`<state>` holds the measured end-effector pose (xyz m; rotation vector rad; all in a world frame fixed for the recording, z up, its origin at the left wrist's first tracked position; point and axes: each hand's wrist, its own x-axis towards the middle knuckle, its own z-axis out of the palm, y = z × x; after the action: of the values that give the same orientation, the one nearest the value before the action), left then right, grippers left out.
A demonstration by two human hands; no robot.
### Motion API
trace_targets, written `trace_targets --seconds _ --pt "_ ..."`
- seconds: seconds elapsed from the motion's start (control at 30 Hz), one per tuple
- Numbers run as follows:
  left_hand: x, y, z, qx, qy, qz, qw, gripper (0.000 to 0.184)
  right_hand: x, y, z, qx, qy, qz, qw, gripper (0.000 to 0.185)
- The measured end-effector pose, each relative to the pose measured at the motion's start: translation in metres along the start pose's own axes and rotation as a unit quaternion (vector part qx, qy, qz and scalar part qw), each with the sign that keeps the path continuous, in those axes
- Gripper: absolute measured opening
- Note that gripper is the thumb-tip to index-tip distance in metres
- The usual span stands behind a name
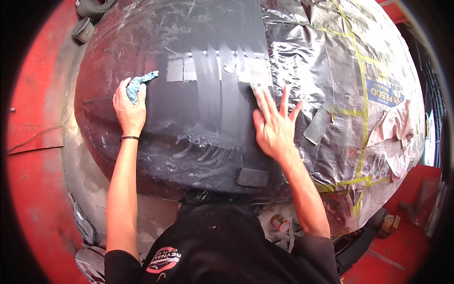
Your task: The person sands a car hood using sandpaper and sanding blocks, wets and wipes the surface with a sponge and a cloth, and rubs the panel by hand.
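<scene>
My left hand (pixel 129 111) is closed around a crumpled blue-green cloth (pixel 137 89) at the left part of a dark, dusty car panel (pixel 156 113). One end of the cloth pokes out to the right of my fingers. Further right, my right hand (pixel 275 127) lies with its fingers spread, palm down, near the seam where the bare panel meets the masking. Pale streaks and smears of dust run over the panel between my hands. A dark rectangular pad (pixel 253 178) rests near the panel's front edge. Another flat dark piece (pixel 318 125) sits on the masking, right of my right hand.
Plastic and newspaper masking (pixel 345 94) with yellow tape covers the right side. A pale pink cloth (pixel 395 127) is draped there. A small bucket (pixel 83 30) stands at the upper left on the floor. Below the front edge is a can-like item (pixel 280 223).
</scene>
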<state>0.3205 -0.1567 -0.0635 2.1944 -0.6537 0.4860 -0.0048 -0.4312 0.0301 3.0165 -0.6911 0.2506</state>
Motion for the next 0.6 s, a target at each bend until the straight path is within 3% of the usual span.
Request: trace_targets --seconds 0.33,0.47,0.53,0.6 --pt "0.001 -0.001 0.0 -0.003 0.002 0.009 1.0 0.052 -0.011 0.003 -0.005 0.0 0.008 0.007 1.0 0.063" --pt "0.001 -0.003 0.0 0.006 -0.001 0.013 1.0 0.053 0.047 0.024 0.011 -0.088 0.016 0.011 0.996 0.06" --pt "0.002 -0.003 0.001 0.012 0.005 0.015 1.0 0.053 0.058 -0.003 0.024 -0.025 0.071 0.051 0.996 0.062" --pt "0.001 -0.003 0.001 0.022 0.007 0.021 1.0 0.052 0.041 -0.034 0.026 0.005 0.047 0.0 0.999 0.064"
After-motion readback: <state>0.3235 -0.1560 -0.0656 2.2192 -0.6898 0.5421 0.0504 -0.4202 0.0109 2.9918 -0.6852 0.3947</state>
